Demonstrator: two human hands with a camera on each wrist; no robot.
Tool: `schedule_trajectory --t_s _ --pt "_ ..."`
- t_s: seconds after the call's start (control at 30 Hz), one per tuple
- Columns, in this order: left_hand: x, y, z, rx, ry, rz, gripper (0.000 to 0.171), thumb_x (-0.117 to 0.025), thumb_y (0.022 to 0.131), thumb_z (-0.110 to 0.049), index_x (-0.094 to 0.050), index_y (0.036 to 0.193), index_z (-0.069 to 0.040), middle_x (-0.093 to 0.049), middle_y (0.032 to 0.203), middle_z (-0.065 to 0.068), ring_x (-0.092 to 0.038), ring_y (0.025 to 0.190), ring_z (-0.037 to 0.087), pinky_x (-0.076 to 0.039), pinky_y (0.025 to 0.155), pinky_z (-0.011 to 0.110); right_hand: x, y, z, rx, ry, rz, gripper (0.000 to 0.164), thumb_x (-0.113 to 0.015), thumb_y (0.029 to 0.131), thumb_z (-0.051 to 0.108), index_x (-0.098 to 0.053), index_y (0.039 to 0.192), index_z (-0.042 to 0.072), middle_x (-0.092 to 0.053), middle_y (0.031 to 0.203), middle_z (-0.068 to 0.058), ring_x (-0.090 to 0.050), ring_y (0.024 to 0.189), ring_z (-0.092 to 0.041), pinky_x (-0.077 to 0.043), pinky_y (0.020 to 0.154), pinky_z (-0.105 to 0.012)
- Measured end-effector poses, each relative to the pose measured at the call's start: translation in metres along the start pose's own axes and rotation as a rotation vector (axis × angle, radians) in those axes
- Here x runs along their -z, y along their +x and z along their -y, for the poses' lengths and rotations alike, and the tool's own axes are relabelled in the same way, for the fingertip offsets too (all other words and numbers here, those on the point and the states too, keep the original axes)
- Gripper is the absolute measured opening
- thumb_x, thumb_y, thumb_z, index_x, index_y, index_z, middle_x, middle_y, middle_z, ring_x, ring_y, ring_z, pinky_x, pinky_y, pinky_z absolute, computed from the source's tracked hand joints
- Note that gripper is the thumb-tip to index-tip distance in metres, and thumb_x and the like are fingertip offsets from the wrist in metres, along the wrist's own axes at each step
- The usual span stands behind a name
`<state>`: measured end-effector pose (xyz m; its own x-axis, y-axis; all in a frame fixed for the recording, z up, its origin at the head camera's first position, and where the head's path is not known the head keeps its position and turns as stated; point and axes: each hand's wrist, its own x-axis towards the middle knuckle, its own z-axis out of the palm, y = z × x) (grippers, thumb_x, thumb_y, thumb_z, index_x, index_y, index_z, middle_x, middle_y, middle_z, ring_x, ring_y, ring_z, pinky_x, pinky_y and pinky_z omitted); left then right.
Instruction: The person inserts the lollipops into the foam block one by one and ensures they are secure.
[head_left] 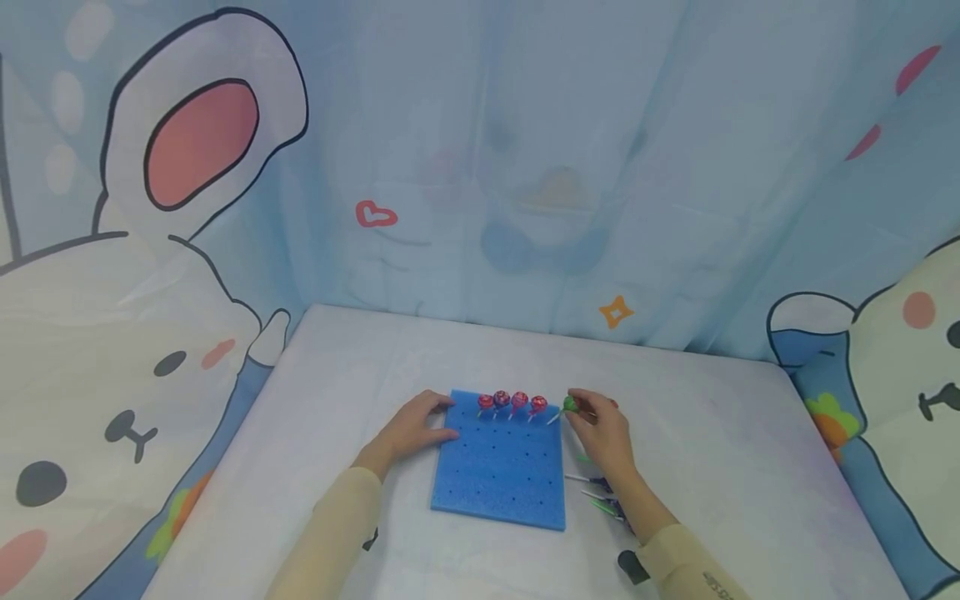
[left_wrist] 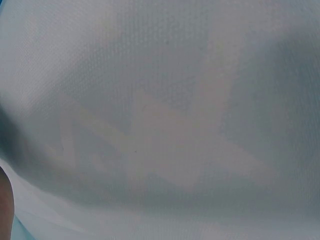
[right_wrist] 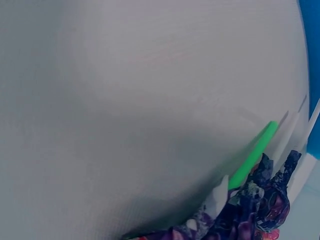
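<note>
Two sleeves, one board, four planted lollipops, one pinched lollipop

1. White-surfaced table.
2. Directly on it: blue board, flat, small holes.
3. Right of board: cluster of dark-wrapped lollipops, white and green sticks toward board.

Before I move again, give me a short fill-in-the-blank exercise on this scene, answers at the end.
1. The left hand touches the blue board at its ____ edge.
2. The right hand holds a lollipop whose head is ____.
3. In a row near the board's far edge stand ____ other lollipops.
4. In the head view, the loose lollipops lie to the ____ of the board.
Missing words: left; green; four; right.
</note>
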<state>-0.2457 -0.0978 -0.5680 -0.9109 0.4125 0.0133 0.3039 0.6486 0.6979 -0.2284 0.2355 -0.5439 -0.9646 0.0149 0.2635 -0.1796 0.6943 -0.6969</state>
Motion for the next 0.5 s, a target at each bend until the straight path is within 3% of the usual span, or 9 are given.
schedule_trajectory --t_s 0.17,0.5 --pt "-0.0001 -0.0006 -0.0015 0.009 0.004 0.002 0.058 -0.073 0.087 -0.041 -0.054 0.135 -0.014 -0.057 0.129 0.002 -0.053 0.123 0.018 -0.043 0.106 0.038 0.0005 0.0005 0.0017 0.013 0.041 0.02 0.035 -0.07 0.09 0.007 -0.061 0.125 0.004 -0.065 0.119 -0.014 -0.063 0.112 -0.03 -0.054 0.09 -0.038" --pt "-0.0007 -0.0016 -0.0032 0.016 0.007 0.004 0.058 -0.073 0.087 -0.042 -0.054 0.135 -0.015 -0.057 0.13 0.002 -0.052 0.124 0.019 -0.043 0.107 0.04 0.0022 -0.0021 0.0066 -0.159 0.176 0.125 0.04 -0.068 0.093 0.03 -0.061 0.129 0.013 -0.065 0.123 -0.009 -0.06 0.117 -0.024 -0.051 0.097 -0.04"
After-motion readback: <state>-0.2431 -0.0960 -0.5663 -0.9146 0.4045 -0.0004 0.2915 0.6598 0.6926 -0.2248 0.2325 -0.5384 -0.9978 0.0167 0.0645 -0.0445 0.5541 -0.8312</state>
